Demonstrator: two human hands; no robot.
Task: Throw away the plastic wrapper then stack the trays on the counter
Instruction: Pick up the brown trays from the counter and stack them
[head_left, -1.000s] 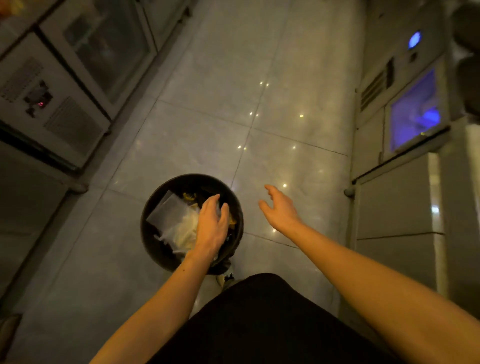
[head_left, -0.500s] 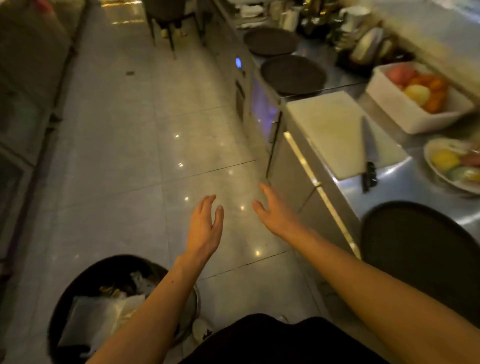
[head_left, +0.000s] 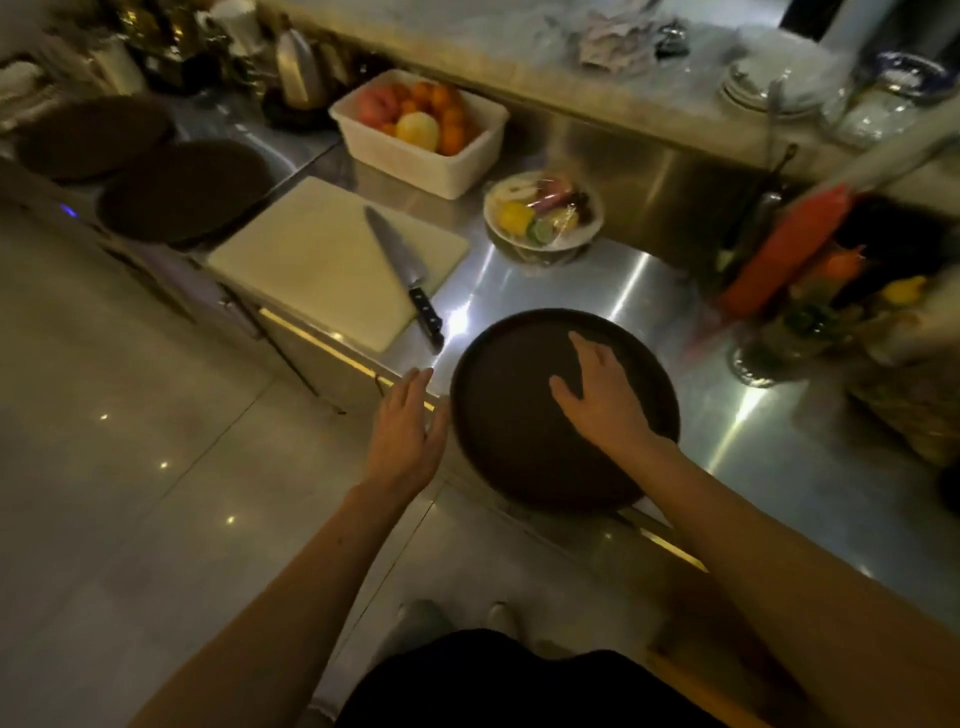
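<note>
Reaching for the near tray (head_left: 519, 441) at the bench (head_left: 597, 291) edge

It is overhanging the edge, so a careless pull risks tipping it to the floor; the right hand (head_left: 605, 397) is lying open and flat on it, the left hand (head_left: 408, 431) is hovering open just beside its rim, two more trays (head_left: 182, 189) waiting well apart

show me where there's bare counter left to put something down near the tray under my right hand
Bare steel runs right of the near tray, up to the jar of vegetables. A smaller patch lies between that tray, the wrapped bowl and the knife. The left is crowded: cutting board, then two more trays. The white fruit bin fills the back.
</note>
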